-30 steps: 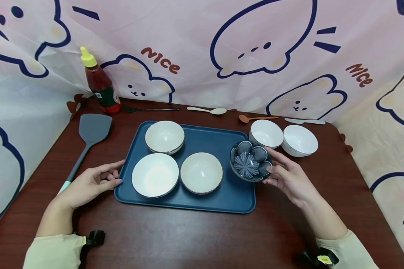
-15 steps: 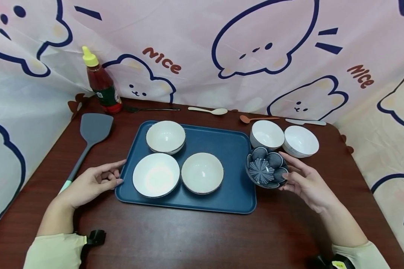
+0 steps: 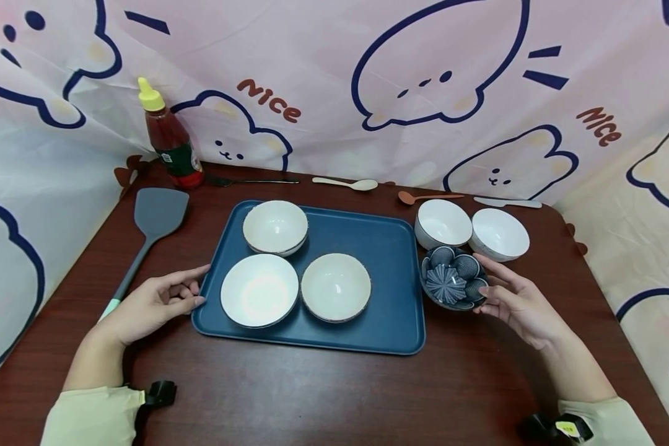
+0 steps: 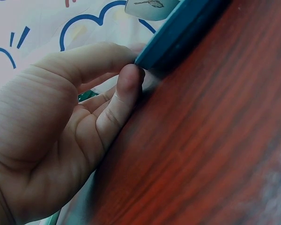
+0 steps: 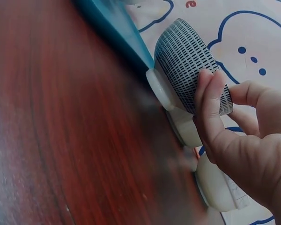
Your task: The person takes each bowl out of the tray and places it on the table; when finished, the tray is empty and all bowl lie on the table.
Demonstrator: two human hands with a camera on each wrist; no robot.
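Observation:
My right hand (image 3: 521,306) holds a dark blue patterned bowl (image 3: 448,282) by its right side, just past the tray's right edge. In the right wrist view, the bowl's dashed outer wall (image 5: 182,61) and pale foot show, with fingers on the outside and thumb over the rim. A blue tray (image 3: 390,279) lies on the table with three white bowls on it: one at the back (image 3: 275,226), one at front left (image 3: 259,291) and one at front middle (image 3: 336,288). My left hand (image 3: 156,303) pinches the tray's left rim between thumb and index finger, as the left wrist view shows.
Two white bowls, one nearer (image 3: 443,223) and one further right (image 3: 499,234), stand behind the patterned bowl. Along the back lie a black fork (image 3: 256,181), cream spoon (image 3: 345,183), orange spoon (image 3: 424,196) and white knife (image 3: 507,202). A grey spatula (image 3: 160,214) and sauce bottle (image 3: 173,142) are at left.
My right hand has carried the patterned bowl rightward, from over the tray's right part to beyond its edge. The left hand has stayed at the tray's rim.

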